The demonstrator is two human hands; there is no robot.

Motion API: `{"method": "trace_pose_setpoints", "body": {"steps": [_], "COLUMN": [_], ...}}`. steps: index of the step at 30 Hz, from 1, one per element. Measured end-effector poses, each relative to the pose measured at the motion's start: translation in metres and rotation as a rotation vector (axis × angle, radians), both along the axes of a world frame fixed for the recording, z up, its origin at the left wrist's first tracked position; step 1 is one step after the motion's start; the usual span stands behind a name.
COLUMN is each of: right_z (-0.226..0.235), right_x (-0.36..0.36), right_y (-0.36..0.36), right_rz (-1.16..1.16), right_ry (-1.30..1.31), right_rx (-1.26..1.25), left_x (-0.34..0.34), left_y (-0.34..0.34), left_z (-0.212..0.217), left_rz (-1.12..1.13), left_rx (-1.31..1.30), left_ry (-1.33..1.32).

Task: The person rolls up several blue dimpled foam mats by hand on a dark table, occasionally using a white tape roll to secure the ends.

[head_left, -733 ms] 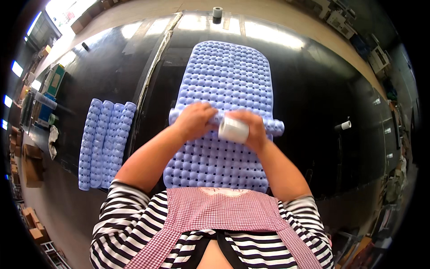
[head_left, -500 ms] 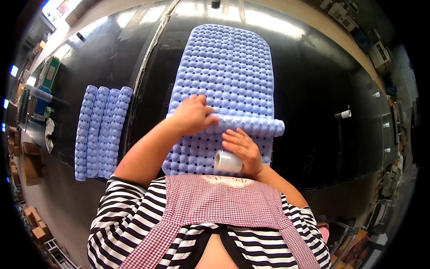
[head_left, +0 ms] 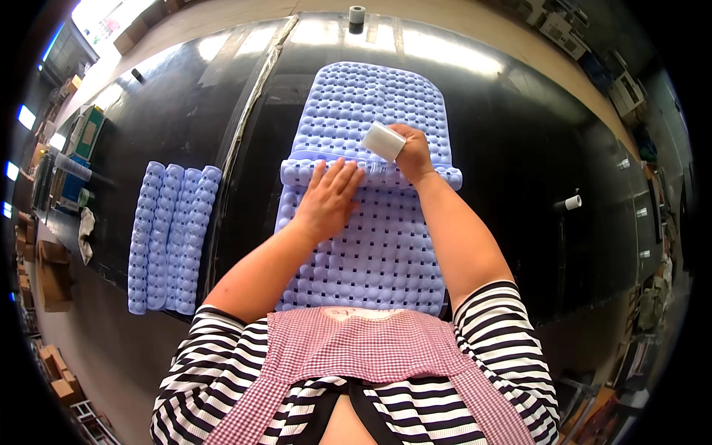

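A periwinkle-blue bubble-textured mat [head_left: 371,259] lies lengthwise in front of me. Across it rests a rolled mat [head_left: 297,173] of the same kind, with a shiny band of clear film near its middle. My left hand [head_left: 326,202] is open, its outstretched fingers laid on the near side of the roll. Just beyond the rolled mat, my right hand [head_left: 415,154] grips a small roll of clear wrapping film [head_left: 383,141], tilted over the flat mat. Whether a strand of film still links the two is too faint to tell.
Several rolled blue mats [head_left: 174,237] lie side by side at left on the black table [head_left: 512,245]. Another film roll [head_left: 572,202] lies at right, and one [head_left: 357,14] stands at the far edge. Boxes [head_left: 87,132] sit at far left.
My right hand has carried the film roll from the near side of the rolled mat to its far side. My left hand now lies flatter, and the rolled mat has shifted away and left.
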State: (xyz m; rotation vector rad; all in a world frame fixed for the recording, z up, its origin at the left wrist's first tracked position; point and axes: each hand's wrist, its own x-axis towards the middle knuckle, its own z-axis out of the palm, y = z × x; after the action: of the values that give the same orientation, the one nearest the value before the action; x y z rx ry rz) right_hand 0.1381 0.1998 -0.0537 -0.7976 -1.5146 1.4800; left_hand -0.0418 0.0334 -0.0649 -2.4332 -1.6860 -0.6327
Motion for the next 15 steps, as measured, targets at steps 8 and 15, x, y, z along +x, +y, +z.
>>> {"method": "trace_pose_setpoints", "body": {"steps": [8, 15], "right_z": [0.012, 0.017], "right_x": [0.006, 0.064], "right_y": [-0.041, -0.175], "right_rz": [0.046, 0.140], "right_ry": [-0.097, -0.337], "right_rx": [0.216, 0.779], "left_x": [-0.024, -0.002], "left_y": [0.092, -0.026], "left_z": [0.030, 0.047], "left_rz": [0.095, -0.037], "left_rx": [-0.228, -0.481], "left_ry": [0.013, -0.074]}}
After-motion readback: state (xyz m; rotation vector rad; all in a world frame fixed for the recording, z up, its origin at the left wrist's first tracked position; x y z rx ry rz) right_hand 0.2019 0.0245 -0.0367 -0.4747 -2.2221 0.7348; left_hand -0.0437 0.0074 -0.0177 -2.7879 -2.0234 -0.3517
